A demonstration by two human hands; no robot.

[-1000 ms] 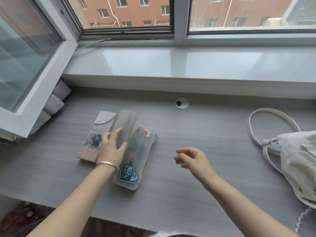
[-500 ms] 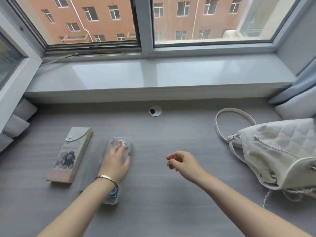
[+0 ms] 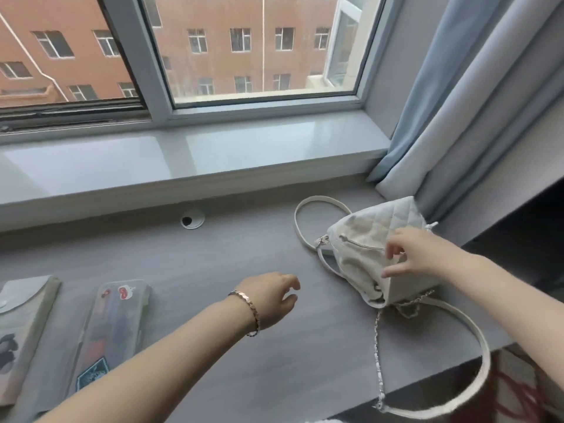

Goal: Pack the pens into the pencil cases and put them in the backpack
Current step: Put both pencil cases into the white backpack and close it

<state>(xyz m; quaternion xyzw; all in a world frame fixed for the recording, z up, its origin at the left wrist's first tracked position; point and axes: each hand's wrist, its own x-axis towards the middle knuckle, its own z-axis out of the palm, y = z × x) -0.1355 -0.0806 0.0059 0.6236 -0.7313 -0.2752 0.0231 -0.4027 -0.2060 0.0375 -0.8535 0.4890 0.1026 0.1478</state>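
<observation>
Two pencil cases lie shut at the desk's left. The translucent sticker-covered case shows dim shapes inside. A grey snap-flap case with a bear picture lies left of it, cut off by the frame edge. The white quilted backpack lies on its side at the right. My right hand rests on it, thumb and fingers pinching the edge of its flap. My left hand, with a bracelet on the wrist, hovers over the bare desk between the cases and the backpack, fingers relaxed and holding nothing. No loose pens are visible.
The grey desk meets a white windowsill at the back, with a round cable hole near it. Blue-grey curtains hang at the right. The backpack's straps and chain trail over the front-right edge.
The view swung right. My left hand left the translucent case and moved right over the desk. My right hand reached right to the backpack and took hold of its flap.
</observation>
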